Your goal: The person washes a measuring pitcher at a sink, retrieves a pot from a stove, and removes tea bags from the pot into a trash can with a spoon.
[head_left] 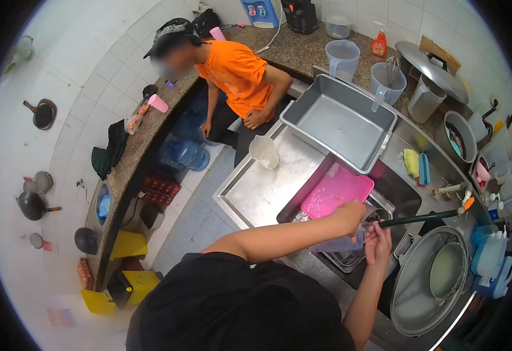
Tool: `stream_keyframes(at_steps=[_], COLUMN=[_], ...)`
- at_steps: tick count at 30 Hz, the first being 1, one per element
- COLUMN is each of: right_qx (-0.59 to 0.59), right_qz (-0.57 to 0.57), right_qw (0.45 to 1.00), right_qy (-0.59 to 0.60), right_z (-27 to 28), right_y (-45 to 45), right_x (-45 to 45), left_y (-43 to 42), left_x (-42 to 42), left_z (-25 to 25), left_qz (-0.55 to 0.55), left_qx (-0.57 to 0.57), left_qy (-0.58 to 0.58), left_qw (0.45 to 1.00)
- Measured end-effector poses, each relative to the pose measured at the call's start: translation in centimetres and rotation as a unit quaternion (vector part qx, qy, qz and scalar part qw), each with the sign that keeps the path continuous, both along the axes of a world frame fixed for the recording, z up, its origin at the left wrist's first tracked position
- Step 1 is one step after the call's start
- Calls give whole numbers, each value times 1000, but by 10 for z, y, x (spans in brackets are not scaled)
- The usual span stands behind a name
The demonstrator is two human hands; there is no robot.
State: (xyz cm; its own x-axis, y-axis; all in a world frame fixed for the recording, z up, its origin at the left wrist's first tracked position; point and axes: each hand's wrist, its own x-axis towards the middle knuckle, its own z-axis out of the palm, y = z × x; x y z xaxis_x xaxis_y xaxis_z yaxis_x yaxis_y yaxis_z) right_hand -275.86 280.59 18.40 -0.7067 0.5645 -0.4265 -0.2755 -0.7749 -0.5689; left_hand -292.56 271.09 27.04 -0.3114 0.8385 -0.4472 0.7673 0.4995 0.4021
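Note:
Over the sink (405, 190), my left hand (349, 215) is closed near the rim of a clear plastic container (341, 244); its fingers are partly hidden, and what they grip is too small to tell. My right hand (377, 241) has its fingers curled round the end of a dark green hose (417, 219), which runs from the tap (468, 203). A bright pink tray (336, 192) leans in the sink just beyond my left hand. Metal pans (348, 260) lie beneath the container.
A grey tub (341, 120) straddles the sink's far edge. A large metal pot (428, 281) stands at the right. A measuring jug (263, 152) rests on the steel drainboard (262, 190). Across the counter sits a person in an orange shirt (235, 73).

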Motion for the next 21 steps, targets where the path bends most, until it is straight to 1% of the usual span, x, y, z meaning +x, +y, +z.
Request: stream_keyframes(at_steps=[1,3,4,7,8,10,11,12,13,14,15,16,17,18,19,21], right_qx=[0,5,2,42,22,-33,-61,-77,-91,-71,-52,-52,-52,-51,-62,-82], right_qz=[0,5,0,51,56,53,53,57,38,25,13,49,85,119,129,148], right_qw=[1000,999,1000,997,998,998,997,995,995,997,998,997,995,991,988,977], right_qy=[12,41,25,35,5,-10,-18,-7,-7,7,23,6,-13,-31,-63,-130], right_z=[5,28,41,35,33,11,-3,-31,-50,-79,-85,-88,-75,-64,-73,-100], right_y=[-2,-5,-6,8,11,14,14,16,15,12,6,7,5,2,7,23], right_x=[5,4,4,16,22,38,47,59,70,87,89,92,94,94,92,87], left_y=[-9,-12,-13,-17,-18,-19,-21,-25,-28,-29,-28,-23,-19,-16,-12,-3], left_x=[1,6,10,15,17,21,28,37,47,55,66,79,87,92,95,106], left_z=[6,28,38,55,52,37,27,16,9,10,2,-10,-13,-18,-27,-65], left_qz=[7,20,28,17,-8,-59,-59,-59,-58,-54,-30,-5,19,5,3,1], left_qx=[47,42,41,111,113,118,122,127,129,100,98,97,95,99,99,99], left_qy=[-20,-46,-59,-83,-88,-97,-99,-100,-103,-124,-132,-138,-146,-150,-149,-149], left_qw=[999,998,997,990,990,987,986,985,985,986,986,986,985,984,984,984])
